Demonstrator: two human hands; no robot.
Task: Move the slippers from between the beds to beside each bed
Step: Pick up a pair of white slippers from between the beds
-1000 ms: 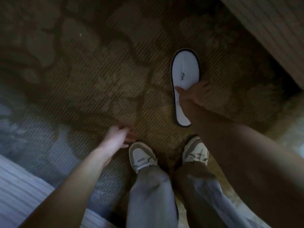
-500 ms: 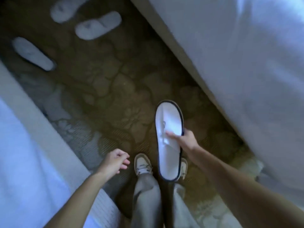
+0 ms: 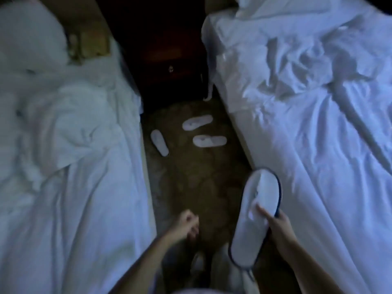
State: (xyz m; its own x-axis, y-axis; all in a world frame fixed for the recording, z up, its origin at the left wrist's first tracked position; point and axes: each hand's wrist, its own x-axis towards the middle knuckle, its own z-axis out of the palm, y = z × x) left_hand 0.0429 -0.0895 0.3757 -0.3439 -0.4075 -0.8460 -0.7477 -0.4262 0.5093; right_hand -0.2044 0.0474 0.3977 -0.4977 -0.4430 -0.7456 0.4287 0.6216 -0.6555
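Observation:
My right hand (image 3: 275, 224) grips a white slipper with a dark rim (image 3: 254, 215), held above the carpet close to the right bed (image 3: 307, 124). My left hand (image 3: 187, 224) hangs loosely curled and holds nothing. Three more white slippers lie on the carpet between the beds: one near the left bed (image 3: 159, 142), one farther back (image 3: 197, 122), and one toward the right bed (image 3: 209, 141). The left bed (image 3: 70, 166) has rumpled white sheets.
A dark nightstand (image 3: 169, 60) stands at the far end of the aisle between the beds. The patterned carpet (image 3: 197, 183) runs down the narrow aisle. My shoes (image 3: 214, 266) are at the bottom, partly hidden by the held slipper.
My right hand lifted the slipper off the carpet and my head rose, so both beds and the three other slippers came into view. My left hand stayed low and curled.

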